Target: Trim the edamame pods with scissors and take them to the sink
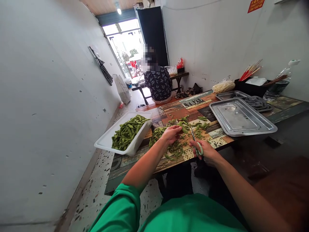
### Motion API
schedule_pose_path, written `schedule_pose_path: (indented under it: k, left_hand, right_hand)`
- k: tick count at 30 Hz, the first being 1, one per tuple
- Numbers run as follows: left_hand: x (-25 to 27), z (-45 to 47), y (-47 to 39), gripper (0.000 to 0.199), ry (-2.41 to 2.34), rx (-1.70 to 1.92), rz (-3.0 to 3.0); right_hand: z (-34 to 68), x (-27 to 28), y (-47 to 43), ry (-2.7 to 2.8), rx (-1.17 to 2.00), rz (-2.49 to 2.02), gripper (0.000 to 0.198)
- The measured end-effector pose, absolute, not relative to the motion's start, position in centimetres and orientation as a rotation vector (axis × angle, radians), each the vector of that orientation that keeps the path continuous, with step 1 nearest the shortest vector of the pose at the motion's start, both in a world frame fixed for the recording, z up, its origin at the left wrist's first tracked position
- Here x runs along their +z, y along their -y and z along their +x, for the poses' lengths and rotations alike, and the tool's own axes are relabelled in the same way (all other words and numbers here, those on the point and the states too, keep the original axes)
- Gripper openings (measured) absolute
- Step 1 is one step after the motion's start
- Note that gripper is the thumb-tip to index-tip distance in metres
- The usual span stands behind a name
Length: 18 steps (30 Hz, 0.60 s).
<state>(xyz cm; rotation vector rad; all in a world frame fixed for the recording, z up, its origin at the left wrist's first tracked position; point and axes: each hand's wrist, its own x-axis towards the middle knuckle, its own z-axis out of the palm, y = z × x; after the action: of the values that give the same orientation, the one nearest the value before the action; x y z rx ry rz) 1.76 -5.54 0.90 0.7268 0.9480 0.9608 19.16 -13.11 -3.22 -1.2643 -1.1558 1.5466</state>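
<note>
My left hand (172,134) is closed on a green bean pod (183,129), pinched at the fingertips above the table. In my right hand (204,152) is a pair of scissors (194,138) with pale green handles. Their blades point up toward the pod, a little to its right. Loose pods and trimmed bits (176,150) lie scattered on the table beneath and around both hands. To the left of my left hand, a white plastic tub (106,141) holds a heap of green pods (129,132).
A metal tray (243,117) rests at the table's right side, with a grey cloth (256,102) behind it. Farther back stand a black box of skewers (251,87) and a plastic bottle (277,87). A seated person (158,80) faces away beyond the patterned table (166,111).
</note>
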Motion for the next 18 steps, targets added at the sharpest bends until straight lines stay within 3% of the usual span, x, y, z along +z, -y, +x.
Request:
schedule_pose_path:
  k: [12, 18]
  left_hand:
    - [0.7, 2.8, 6.6, 0.017, -0.947, 1.05, 0.657]
    - [0.2, 3.1, 7.1, 0.027, -0.936, 1.111, 0.656]
  right_hand:
    - [18.2, -1.9, 13.2, 1.12, 1.551, -1.246, 0.043]
    - [18.0, -1.6, 13.1, 1.165, 1.511, -1.257, 0.052]
